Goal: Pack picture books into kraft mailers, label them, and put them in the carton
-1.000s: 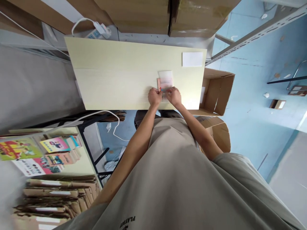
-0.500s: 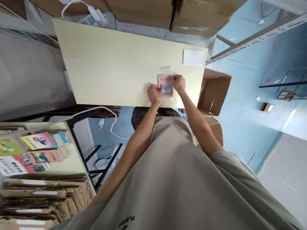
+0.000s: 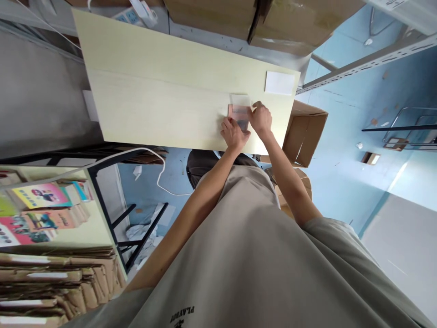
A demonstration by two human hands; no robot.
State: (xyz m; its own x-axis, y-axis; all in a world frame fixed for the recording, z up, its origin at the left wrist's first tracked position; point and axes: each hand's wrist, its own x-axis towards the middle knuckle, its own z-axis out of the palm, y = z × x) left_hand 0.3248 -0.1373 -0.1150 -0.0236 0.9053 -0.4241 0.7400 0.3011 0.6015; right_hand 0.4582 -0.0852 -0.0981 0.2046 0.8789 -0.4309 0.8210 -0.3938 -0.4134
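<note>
On the pale yellow board lies a small book with a reddish cover, inside a clear plastic sleeve whose loose end reaches past the book's far edge. My left hand spans the book's near end, fingers on its left side and thumb at its right, gripping it. Curled at the right edge is my right hand, its thumb against the sleeve; the fingertips are partly hidden. A blank white card rests farther back to the right.
The yellow board covers the table. Cardboard boxes and a power strip stand behind it. An open carton is at the right. Books and stacked flattened cardboard are at the lower left, with a white cable nearby.
My left hand has shifted right, from the book's left edge to across its near end. My right hand has moved slightly right and nearer me, off the sleeve's upper part.
</note>
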